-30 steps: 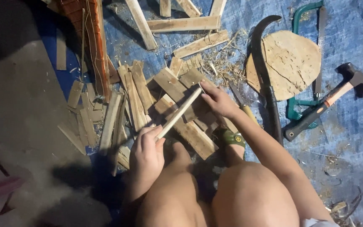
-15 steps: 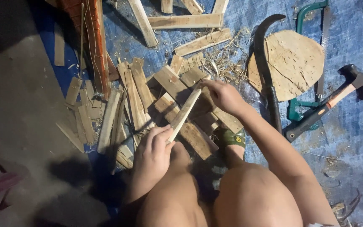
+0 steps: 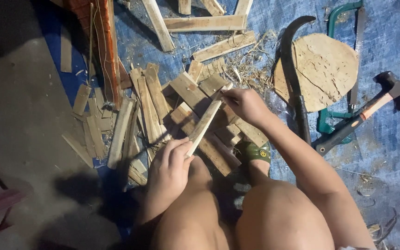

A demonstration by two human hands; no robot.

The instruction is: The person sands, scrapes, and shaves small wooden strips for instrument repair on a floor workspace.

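Kindling work on a blue tarp (image 3: 394, 153): loose wood slats (image 3: 121, 132) lie scattered at nine o'clock, some spilling onto the bare floor. The person's left hand (image 3: 170, 169) is clenched round the lower end of a thin pale wood stick (image 3: 204, 124), which slants up toward one o'clock; the right hand (image 3: 246, 104) pinches its top end over the central heap of split boards (image 3: 188, 92). With the stick held only at its tips, it could snap or splinter into the fingers if bent harder. A sandalled foot (image 3: 253, 153) rests against the heap, where a shifting board might pinch it. At three o'clock a curved billhook (image 3: 295, 69) lies beside a round wooden chopping block (image 3: 325, 69), near the right forearm; a careless sweep could meet its edge. A hacksaw (image 3: 343, 60) and claw hammer (image 3: 371, 109) lie farther right.
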